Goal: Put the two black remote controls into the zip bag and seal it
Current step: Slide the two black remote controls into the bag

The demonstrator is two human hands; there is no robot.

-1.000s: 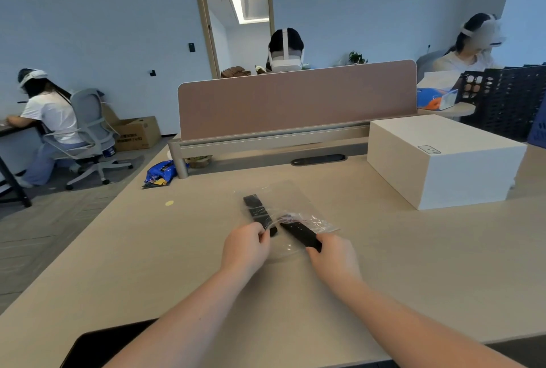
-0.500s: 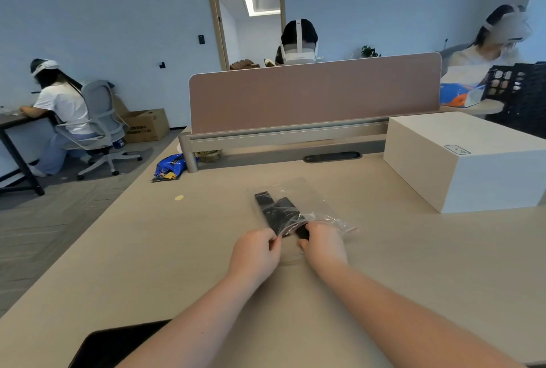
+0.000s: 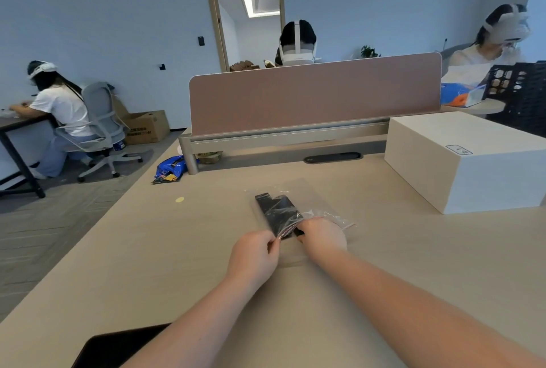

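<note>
A clear zip bag point(image 3: 307, 193) lies on the beige table point(image 3: 147, 249) in front of me. Two black remote controls lie side by side inside it, the left remote point(image 3: 266, 206) and the right remote point(image 3: 285, 209), their near ends at the bag's mouth. My left hand point(image 3: 255, 255) pinches the near left edge of the bag's opening. My right hand point(image 3: 323, 236) is closed on the near end of the right remote at the mouth, with the bag's rim crumpled over its fingers.
A large white box point(image 3: 461, 160) stands on the table to the right. A pink divider panel point(image 3: 313, 95) runs across the back. A blue snack packet point(image 3: 171, 168) lies far left, a dark flat object point(image 3: 118, 350) at the near edge. Other people sit behind.
My right hand has pushed the second remote further into the bag, beside the first one. My left hand kept its hold on the bag's edge. The camera has tilted slightly.
</note>
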